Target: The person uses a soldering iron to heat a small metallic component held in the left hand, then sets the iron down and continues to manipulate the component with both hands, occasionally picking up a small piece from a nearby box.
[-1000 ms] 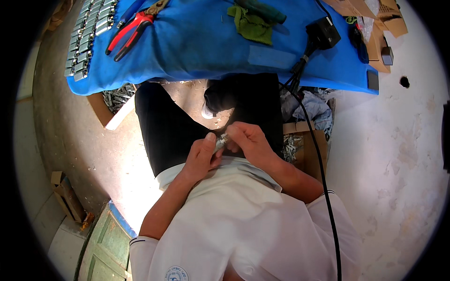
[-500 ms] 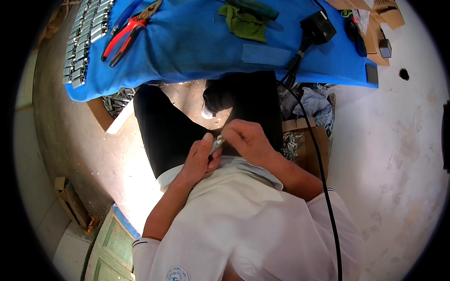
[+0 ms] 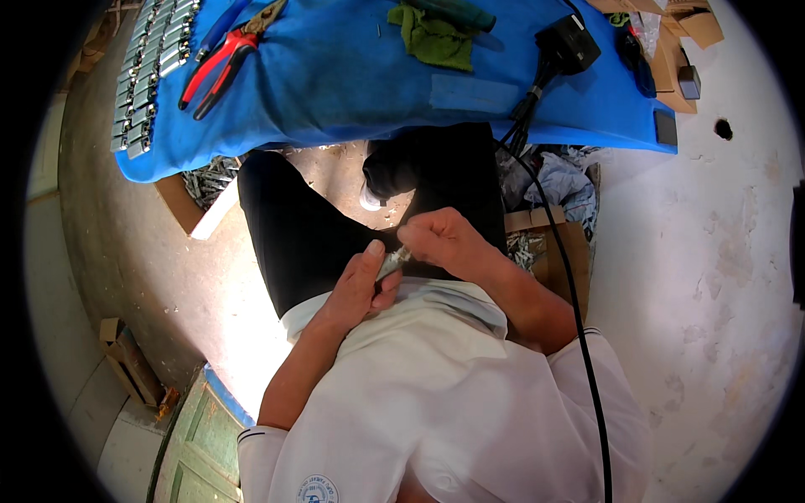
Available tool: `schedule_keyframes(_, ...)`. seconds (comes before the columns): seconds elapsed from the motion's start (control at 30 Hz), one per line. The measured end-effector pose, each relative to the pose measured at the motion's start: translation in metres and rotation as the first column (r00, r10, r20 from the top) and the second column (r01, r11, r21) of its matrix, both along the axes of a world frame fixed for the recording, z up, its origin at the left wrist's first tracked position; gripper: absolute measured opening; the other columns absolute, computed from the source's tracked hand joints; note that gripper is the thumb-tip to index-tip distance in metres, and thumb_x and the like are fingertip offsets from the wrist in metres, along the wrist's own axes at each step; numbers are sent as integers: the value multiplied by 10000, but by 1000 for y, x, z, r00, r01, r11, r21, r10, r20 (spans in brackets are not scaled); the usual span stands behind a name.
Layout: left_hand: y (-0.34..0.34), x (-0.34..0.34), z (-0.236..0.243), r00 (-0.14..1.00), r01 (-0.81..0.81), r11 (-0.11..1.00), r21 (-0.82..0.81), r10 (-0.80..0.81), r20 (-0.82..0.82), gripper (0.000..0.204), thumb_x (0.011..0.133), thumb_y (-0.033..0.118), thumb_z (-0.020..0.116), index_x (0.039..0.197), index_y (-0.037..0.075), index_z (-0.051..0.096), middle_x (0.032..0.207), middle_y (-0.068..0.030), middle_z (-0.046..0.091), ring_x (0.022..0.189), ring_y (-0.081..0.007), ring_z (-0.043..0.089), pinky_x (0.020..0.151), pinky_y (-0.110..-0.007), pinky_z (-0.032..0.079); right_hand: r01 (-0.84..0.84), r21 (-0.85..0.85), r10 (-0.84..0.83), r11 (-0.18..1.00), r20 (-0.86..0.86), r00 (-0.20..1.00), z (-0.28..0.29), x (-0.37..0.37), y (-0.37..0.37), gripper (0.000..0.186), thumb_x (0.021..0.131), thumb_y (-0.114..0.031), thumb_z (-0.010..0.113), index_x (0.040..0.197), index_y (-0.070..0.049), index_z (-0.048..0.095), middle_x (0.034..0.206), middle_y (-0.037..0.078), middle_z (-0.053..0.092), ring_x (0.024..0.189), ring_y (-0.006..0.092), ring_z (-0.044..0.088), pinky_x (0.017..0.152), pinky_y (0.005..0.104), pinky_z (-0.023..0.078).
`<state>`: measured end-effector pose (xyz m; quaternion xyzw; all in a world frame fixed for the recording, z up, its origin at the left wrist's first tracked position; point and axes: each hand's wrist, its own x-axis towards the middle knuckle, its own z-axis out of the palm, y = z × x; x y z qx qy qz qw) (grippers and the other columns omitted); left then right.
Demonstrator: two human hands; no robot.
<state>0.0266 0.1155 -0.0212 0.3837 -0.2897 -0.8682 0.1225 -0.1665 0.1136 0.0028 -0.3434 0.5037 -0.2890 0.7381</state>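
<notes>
Above my lap, my left hand (image 3: 361, 283) is closed round a small silvery metal piece (image 3: 392, 263), its thumb lying along one side. My right hand (image 3: 444, 239) has its fingers curled in a pinch at the far end of that piece. Whatever sits between those right fingertips is hidden or too small to name. Similar silvery metal pieces (image 3: 153, 71) lie in close rows at the left end of the blue-covered table (image 3: 335, 92).
Red-and-black pliers (image 3: 225, 69) and a green cloth (image 3: 432, 40) lie on the table. A black boxy device (image 3: 568, 44) stands there, its black cable (image 3: 563, 247) running down past my right arm. Boxes of metal parts (image 3: 208, 182) and crumpled bags (image 3: 560, 183) are underneath.
My right hand has turned slightly and shifted a little at the piece's end. More of the silvery metal piece shows between my hands. My left hand stays nearly in place.
</notes>
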Motion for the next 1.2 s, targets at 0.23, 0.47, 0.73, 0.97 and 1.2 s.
schedule_keyframes(0.23,-2,-3,0,999,-31,999,45,31,15,590,952,610,273,651,117,395,500,12,354,445,-80,280,434,-232,228,-182,-453,-26,873,-414,910,-5,-1,2,367,921,-255,588,653,-10,535,567,-5,450,548,61,399,502,246,341)
schedule_keyframes(0.47,-1,-7,7,999,-49,998,50,50,-9,607,932,648,269,647,124,381,494,6,342,448,-96,269,441,-238,233,91,-222,-114,971,-92,989,6,2,2,379,939,-222,559,622,-26,490,585,-21,443,565,57,405,496,245,337)
schedule_keyframes(0.73,2,-4,2,992,-58,986,155,74,-98,597,949,615,274,649,117,410,503,20,362,451,-70,279,430,-227,207,93,-103,-89,990,43,995,-5,0,7,374,954,-236,535,638,-37,508,597,-37,443,568,51,400,494,237,328)
schedule_keyframes(0.97,2,-7,3,995,-52,997,64,57,-79,593,947,616,270,641,122,385,495,25,347,453,-70,272,434,-235,210,87,-362,-135,928,-110,985,0,3,0,376,945,-235,549,627,-39,500,594,-38,437,537,52,381,467,242,311)
schedule_keyframes(1.2,6,-7,4,999,-4,998,55,7,-52,600,919,657,290,649,128,379,475,6,319,440,-102,272,443,-238,234,136,71,-146,988,152,978,-7,-1,8,348,949,-221,531,639,-68,490,605,-40,433,511,33,308,447,218,242)
